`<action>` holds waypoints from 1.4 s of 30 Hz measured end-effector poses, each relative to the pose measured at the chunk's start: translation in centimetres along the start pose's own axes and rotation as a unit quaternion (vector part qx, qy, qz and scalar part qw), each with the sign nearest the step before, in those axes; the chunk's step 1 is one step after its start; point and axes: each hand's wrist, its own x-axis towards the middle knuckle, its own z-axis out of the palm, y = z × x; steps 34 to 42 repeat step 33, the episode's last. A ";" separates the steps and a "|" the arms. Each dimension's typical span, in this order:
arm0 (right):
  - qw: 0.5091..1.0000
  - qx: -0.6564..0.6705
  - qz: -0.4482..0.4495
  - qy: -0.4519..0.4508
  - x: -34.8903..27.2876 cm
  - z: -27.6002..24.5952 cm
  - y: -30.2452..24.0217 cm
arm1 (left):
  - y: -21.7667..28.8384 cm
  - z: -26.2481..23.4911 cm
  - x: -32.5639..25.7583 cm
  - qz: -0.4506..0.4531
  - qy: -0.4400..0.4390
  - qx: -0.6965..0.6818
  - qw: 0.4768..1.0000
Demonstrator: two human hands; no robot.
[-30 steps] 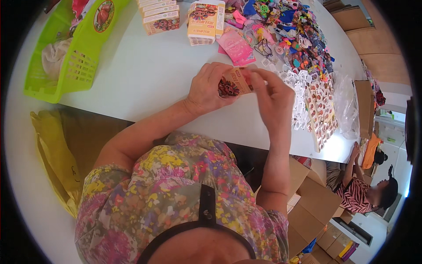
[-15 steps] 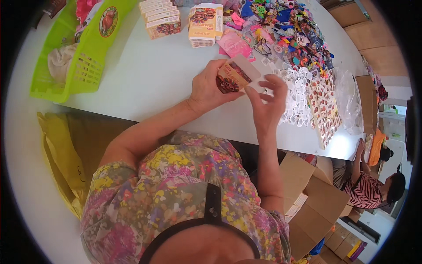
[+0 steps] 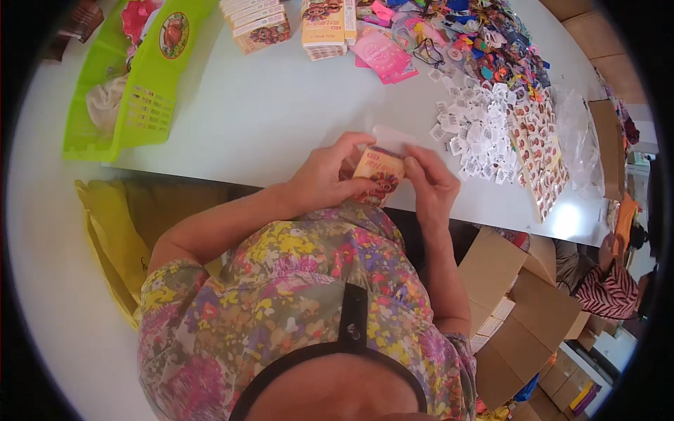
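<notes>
Both of my hands hold a small yellow packet [image 3: 380, 175] with a cartoon picture, just above the near edge of the white table [image 3: 281, 119]. My left hand [image 3: 324, 175] grips its left side with thumb and fingers. My right hand [image 3: 430, 184] pinches its right side. A white flap [image 3: 394, 138] sticks up at the packet's top end. My forearms come up from my flowered dress below.
A green basket [image 3: 144, 91] lies at the table's left. Stacks of similar packets [image 3: 324, 24] stand at the far edge, beside pink packets [image 3: 382, 52]. Several small white bags [image 3: 477, 133] and colourful trinkets [image 3: 491, 42] cover the right. Cardboard boxes [image 3: 519, 309] and a seated person [image 3: 611, 281] are lower right.
My hands have drawn the packet toward me, from over the table to its near edge. The packet is turned so its picture faces up, with a white flap showing at the top.
</notes>
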 end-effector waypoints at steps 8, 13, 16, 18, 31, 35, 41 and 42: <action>0.991 -0.120 -0.047 -0.038 -0.3 0.6 0.3 | -1.2 -0.3 0.9 0.150 0.076 0.104 0.980; 0.996 -0.010 0.068 -0.061 0.8 -0.4 0.0 | -1.5 -0.1 1.4 0.102 0.091 -0.035 0.990; 0.987 -0.056 0.095 -0.119 1.6 -1.2 -0.7 | -0.9 -0.9 1.9 0.066 0.040 -0.079 0.994; 0.976 -0.116 0.090 -0.159 2.3 -1.2 -1.7 | -0.2 -1.3 2.0 0.034 0.033 -0.085 0.995; 0.969 -0.141 0.115 -0.167 1.7 -0.4 -2.5 | -1.1 -2.7 1.2 0.057 0.011 -0.069 0.996; 0.972 -0.170 0.037 -0.158 0.4 -0.4 -1.9 | -0.7 -3.8 0.7 0.114 0.024 -0.006 0.993; 0.972 -0.170 0.037 -0.158 0.4 -0.4 -1.9 | -0.7 -3.8 0.7 0.114 0.024 -0.006 0.993; 0.972 -0.170 0.037 -0.158 0.4 -0.4 -1.9 | -0.7 -3.8 0.7 0.114 0.024 -0.006 0.993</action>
